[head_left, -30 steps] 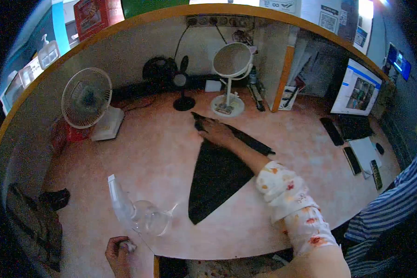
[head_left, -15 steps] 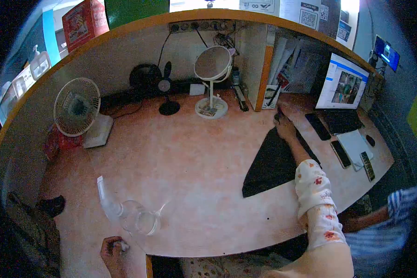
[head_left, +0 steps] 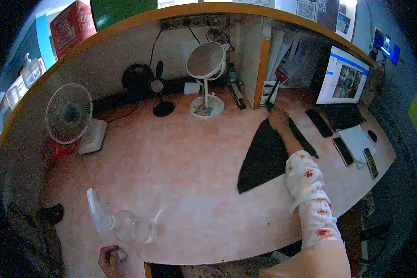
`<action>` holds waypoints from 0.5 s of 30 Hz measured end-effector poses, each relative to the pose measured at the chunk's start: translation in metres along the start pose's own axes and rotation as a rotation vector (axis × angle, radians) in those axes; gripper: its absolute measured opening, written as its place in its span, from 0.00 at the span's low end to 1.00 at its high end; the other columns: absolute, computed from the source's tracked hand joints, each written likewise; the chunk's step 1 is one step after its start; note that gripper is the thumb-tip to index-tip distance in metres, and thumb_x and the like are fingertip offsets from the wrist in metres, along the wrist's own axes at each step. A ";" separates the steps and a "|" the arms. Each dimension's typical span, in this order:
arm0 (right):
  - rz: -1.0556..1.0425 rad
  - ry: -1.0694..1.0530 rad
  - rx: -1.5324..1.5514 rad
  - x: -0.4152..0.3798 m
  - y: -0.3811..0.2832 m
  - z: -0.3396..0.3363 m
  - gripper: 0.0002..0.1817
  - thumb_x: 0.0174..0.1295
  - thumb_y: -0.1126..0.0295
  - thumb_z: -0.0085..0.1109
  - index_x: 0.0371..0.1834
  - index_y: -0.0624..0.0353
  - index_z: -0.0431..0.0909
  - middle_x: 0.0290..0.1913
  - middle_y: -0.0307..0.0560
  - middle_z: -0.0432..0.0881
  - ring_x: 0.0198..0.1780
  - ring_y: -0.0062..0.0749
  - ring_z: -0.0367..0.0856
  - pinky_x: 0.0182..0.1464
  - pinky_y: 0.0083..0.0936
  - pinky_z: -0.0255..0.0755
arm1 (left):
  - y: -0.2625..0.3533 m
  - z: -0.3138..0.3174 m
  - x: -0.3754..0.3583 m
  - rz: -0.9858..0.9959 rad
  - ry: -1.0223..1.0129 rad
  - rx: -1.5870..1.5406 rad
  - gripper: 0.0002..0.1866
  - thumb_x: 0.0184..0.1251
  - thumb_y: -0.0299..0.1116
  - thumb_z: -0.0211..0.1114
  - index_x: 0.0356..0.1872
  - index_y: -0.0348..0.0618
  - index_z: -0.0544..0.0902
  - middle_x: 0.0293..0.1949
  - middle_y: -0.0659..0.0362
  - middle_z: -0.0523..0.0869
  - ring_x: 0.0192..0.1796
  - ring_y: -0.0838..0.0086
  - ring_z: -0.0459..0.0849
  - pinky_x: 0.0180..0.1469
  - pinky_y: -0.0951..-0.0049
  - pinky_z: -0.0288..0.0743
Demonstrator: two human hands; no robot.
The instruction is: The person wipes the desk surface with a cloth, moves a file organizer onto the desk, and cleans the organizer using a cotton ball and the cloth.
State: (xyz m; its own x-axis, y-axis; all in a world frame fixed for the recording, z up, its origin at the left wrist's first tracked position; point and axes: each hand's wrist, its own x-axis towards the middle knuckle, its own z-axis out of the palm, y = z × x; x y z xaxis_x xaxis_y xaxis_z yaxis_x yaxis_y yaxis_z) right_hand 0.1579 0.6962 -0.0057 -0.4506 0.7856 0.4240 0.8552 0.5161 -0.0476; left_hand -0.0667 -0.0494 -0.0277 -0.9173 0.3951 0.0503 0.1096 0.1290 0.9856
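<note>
White mirror (head_left: 205, 60) near black fan (head_left: 157, 85)

Right sleeve (head_left: 312, 197), lower right of frame: white, red/orange blotchy floral print, loose, bunched in folds. Left hand (head_left: 110, 261), lower left: bare.

“CHIC” above “BREA” (endings unclear) on the red box (head_left: 69, 30).
</note>
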 end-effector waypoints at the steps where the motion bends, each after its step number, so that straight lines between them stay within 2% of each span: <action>1: -0.015 0.048 0.005 0.001 -0.002 0.001 0.20 0.62 0.59 0.47 0.50 0.61 0.75 0.57 0.54 0.73 0.63 0.46 0.66 0.59 0.47 0.64 | 0.007 -0.003 0.004 -0.001 -0.068 0.067 0.07 0.61 0.33 0.62 0.37 0.45 0.75 0.35 0.60 0.80 0.37 0.72 0.78 0.33 0.67 0.78; 4: -0.071 0.178 0.002 -0.004 -0.002 0.002 0.18 0.61 0.59 0.47 0.47 0.58 0.77 0.51 0.57 0.77 0.59 0.51 0.69 0.57 0.51 0.65 | 0.018 0.014 -0.004 -0.030 0.053 0.030 0.08 0.61 0.33 0.63 0.37 0.45 0.75 0.35 0.60 0.80 0.37 0.72 0.78 0.32 0.67 0.78; 7: -0.105 -0.129 0.037 0.002 -0.016 -0.001 0.20 0.61 0.57 0.48 0.49 0.56 0.77 0.55 0.57 0.74 0.61 0.51 0.68 0.56 0.55 0.64 | 0.023 0.020 -0.004 -0.040 0.088 0.018 0.08 0.61 0.34 0.63 0.37 0.45 0.75 0.35 0.60 0.80 0.37 0.72 0.78 0.32 0.67 0.78; 10: -0.159 -0.131 0.033 -0.005 -0.045 -0.004 0.21 0.61 0.55 0.49 0.51 0.56 0.77 0.60 0.57 0.70 0.64 0.48 0.64 0.56 0.53 0.64 | 0.026 0.024 -0.004 -0.047 0.101 0.026 0.09 0.61 0.34 0.63 0.37 0.45 0.75 0.35 0.60 0.79 0.37 0.72 0.78 0.32 0.67 0.78; 11: -0.233 -0.038 0.034 -0.014 -0.050 -0.014 0.22 0.61 0.55 0.50 0.52 0.56 0.77 0.62 0.59 0.68 0.64 0.50 0.65 0.58 0.52 0.63 | 0.027 0.025 -0.005 -0.048 0.105 0.030 0.09 0.61 0.34 0.63 0.37 0.45 0.75 0.35 0.60 0.79 0.37 0.72 0.78 0.32 0.67 0.78; 15: -0.224 -0.021 0.053 -0.004 -0.048 -0.016 0.22 0.61 0.56 0.50 0.53 0.56 0.77 0.61 0.60 0.69 0.64 0.52 0.65 0.60 0.50 0.62 | 0.025 0.025 -0.007 -0.056 0.131 0.025 0.10 0.60 0.35 0.64 0.38 0.45 0.75 0.36 0.60 0.79 0.37 0.72 0.78 0.32 0.67 0.78</action>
State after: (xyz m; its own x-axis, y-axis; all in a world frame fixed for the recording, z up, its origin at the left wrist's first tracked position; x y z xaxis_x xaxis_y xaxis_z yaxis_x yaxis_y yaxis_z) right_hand 0.1230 0.6632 0.0092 -0.6338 0.6559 0.4100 0.7186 0.6954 -0.0017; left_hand -0.0479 -0.0262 -0.0075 -0.9641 0.2648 0.0174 0.0647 0.1711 0.9831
